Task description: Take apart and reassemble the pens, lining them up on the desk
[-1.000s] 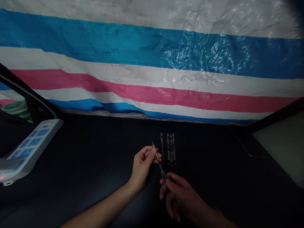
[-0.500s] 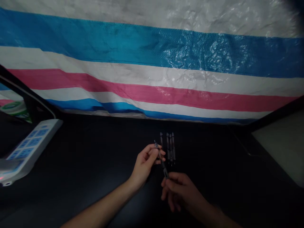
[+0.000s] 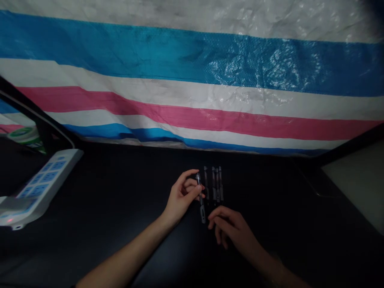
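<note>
My left hand (image 3: 183,196) grips a dark pen (image 3: 202,212) between thumb and fingers, its index fingertip at the pen's upper end. The pen has a clear barrel and a grey grip section that points down toward me. Just right of its lower end is my right hand (image 3: 229,226), holding nothing, with fingers loosely bent and apart. Beyond the hands several similar pens (image 3: 218,186) lie side by side on the black tabletop (image 3: 135,180), one (image 3: 206,180) a little left of the others. Their lower tips are hard to make out in the dim light.
A white power strip (image 3: 45,178) with blue sockets lies at the left, something plugged into its near end. Behind it, past a dark frame bar, stands a green-and-white tub (image 3: 27,138). A striped plastic sheet (image 3: 192,96) hangs across the back.
My right hand has let go of the pen's lower end and moved slightly right. In my left hand the pen has swung closer to upright, and my index finger has reached its top.
</note>
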Demonstrator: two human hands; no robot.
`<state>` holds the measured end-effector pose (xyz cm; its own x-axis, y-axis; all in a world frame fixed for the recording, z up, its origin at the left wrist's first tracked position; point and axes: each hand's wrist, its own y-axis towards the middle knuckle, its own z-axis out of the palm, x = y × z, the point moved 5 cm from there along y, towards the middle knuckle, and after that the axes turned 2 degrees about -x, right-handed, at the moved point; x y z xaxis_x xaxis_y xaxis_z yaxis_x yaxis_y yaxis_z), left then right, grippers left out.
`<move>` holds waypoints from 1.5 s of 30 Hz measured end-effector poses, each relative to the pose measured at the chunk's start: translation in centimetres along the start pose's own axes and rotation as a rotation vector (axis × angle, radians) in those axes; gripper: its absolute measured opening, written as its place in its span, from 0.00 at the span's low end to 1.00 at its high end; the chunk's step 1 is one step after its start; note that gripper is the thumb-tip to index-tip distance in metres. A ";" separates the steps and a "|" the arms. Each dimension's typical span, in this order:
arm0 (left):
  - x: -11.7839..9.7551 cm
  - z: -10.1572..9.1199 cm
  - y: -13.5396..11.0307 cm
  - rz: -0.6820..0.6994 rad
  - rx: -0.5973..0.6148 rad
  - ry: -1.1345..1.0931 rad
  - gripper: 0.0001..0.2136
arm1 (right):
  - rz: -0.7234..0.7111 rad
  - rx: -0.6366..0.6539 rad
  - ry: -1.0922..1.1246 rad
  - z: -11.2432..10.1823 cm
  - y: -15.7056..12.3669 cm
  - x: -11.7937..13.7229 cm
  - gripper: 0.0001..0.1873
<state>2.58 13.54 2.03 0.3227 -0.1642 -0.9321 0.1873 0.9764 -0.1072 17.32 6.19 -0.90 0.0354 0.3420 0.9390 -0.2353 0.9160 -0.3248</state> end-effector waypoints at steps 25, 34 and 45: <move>0.0 0.2 -0.1 0.019 -0.019 0.031 0.19 | 0.022 -0.008 -0.013 0.2 -0.1 0.1 0.12; 0.1 0.0 0.1 0.017 -0.020 0.024 0.21 | 0.024 -0.006 -0.008 0.2 -0.1 0.1 0.12; 0.1 -0.6 0.5 0.038 -0.067 0.022 0.20 | 0.010 -0.003 -0.010 0.3 -0.1 -0.5 0.12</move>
<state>2.11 14.15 1.70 0.3075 -0.1240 -0.9434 0.1128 0.9892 -0.0933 17.06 5.87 -1.36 0.0237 0.3487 0.9369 -0.2327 0.9134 -0.3341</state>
